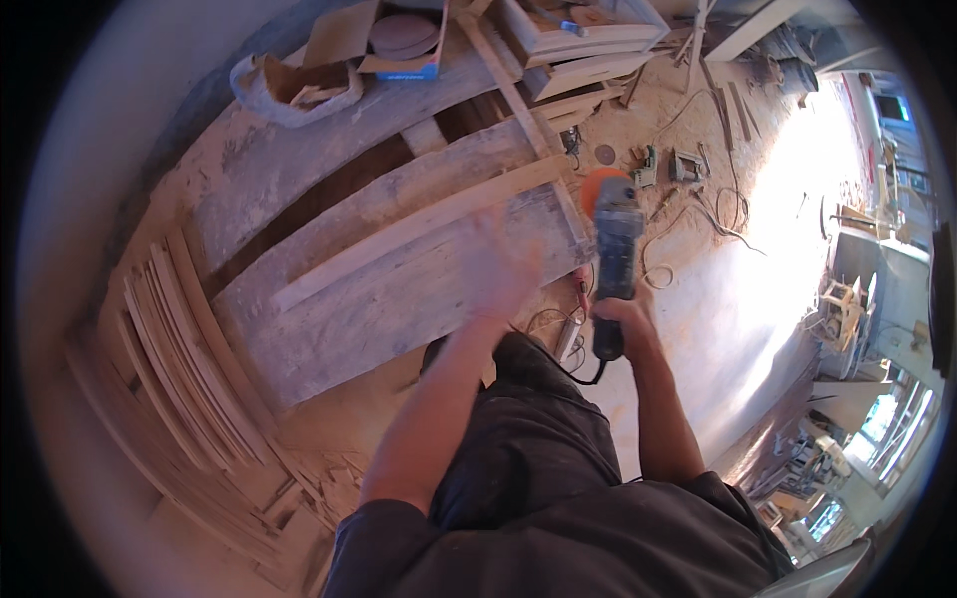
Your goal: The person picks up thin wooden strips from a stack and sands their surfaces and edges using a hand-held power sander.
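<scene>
My right hand (628, 318) is closed around the rear handle of an angle grinder (619, 247), which has an orange disc (596, 193) at its far end and a black cord at its near end. My left hand (502, 265) is blurred by motion over the worn plank top of the workbench (359, 321). Its finger positions are unclear, and nothing shows in it. A long pale wooden strip (419, 228) lies across the bench, just beyond my left hand. Another narrow wooden bar (512, 97) runs along the bench's right end.
Long wooden strips (191, 351) stand stacked at the left. An open box of sanding discs (404, 37) and a bag (299, 93) sit on the bench's far side. Wooden drawers (591, 37) are stacked beyond. Cords (729, 213), tools and sawdust lie on the floor at right.
</scene>
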Motion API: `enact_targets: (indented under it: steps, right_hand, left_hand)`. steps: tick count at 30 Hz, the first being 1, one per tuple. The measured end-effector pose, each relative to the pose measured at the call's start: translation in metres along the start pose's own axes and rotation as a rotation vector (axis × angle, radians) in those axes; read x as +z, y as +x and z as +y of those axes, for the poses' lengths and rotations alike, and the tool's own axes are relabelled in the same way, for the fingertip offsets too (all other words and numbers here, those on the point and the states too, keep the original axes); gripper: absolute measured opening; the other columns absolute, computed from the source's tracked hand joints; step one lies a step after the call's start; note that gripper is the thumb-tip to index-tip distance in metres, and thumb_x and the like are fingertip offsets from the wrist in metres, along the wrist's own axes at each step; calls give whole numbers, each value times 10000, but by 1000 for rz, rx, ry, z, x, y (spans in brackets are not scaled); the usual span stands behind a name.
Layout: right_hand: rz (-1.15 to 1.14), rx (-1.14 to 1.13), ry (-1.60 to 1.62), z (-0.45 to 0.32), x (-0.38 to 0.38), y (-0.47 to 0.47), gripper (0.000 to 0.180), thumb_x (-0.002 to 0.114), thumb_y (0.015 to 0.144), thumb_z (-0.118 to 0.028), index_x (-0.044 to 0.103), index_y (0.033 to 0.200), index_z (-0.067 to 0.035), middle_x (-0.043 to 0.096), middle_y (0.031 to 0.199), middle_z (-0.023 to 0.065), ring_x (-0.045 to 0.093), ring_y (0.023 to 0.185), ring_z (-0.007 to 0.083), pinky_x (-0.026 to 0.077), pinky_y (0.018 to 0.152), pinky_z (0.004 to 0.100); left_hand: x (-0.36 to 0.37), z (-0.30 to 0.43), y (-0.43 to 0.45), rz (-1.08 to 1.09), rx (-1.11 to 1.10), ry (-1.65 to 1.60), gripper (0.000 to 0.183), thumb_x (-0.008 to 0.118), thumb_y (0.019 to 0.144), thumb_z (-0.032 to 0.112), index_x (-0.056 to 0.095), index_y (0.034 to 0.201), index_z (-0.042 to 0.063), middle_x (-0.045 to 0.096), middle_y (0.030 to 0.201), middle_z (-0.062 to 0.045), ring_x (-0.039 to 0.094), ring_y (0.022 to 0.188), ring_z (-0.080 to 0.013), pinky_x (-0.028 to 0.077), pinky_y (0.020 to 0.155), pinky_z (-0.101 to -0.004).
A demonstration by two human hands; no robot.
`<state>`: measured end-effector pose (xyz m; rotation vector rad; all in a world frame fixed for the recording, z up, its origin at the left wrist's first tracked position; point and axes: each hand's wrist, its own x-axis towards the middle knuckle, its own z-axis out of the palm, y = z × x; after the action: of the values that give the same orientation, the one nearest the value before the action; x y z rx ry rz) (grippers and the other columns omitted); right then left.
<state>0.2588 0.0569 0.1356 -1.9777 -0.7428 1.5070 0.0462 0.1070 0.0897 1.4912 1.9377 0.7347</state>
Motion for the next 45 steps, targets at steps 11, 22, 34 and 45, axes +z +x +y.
enact_targets:
  steps: [11, 22, 34, 45]
  right_hand:
    - [138, -75, 363, 12, -126, -76, 375, 664, 717, -163, 607, 1016, 57, 656, 829, 137, 670, 685, 249, 589, 641, 376]
    - [-98, -172, 473, 12, -145, -25, 378, 698, 792, -206, 629, 1093, 13, 675, 873, 126, 681, 735, 258, 596, 675, 374]
    - [-276, -177, 397, -9, -33, -26, 340, 662, 853, -246, 643, 1092, -5, 670, 892, 93, 662, 753, 225, 565, 674, 354]
    - [-190, -184, 345, -29, 169, -134, 388, 655, 803, -234, 607, 1099, 11, 648, 898, 108, 662, 750, 254, 573, 671, 369]
  left_hand:
    - [-105, -162, 52, -223, -105, 127, 415, 787, 879, 153, 728, 1258, -7, 778, 1015, -127, 732, 938, -265, 579, 874, -409]
    - [-213, -167, -152, -28, -757, -1075, 318, 617, 1059, 182, 691, 1301, -10, 747, 1125, -88, 702, 1002, -178, 561, 902, -332]
    - [-329, -164, -294, 237, -746, -874, 527, 910, 718, 236, 682, 1151, 40, 658, 930, -15, 602, 810, -137, 475, 719, -299]
    - [-549, -378, -269, 557, -933, 71, 616, 816, 721, 271, 677, 1254, -4, 745, 1147, -261, 709, 1134, -376, 559, 950, -449]
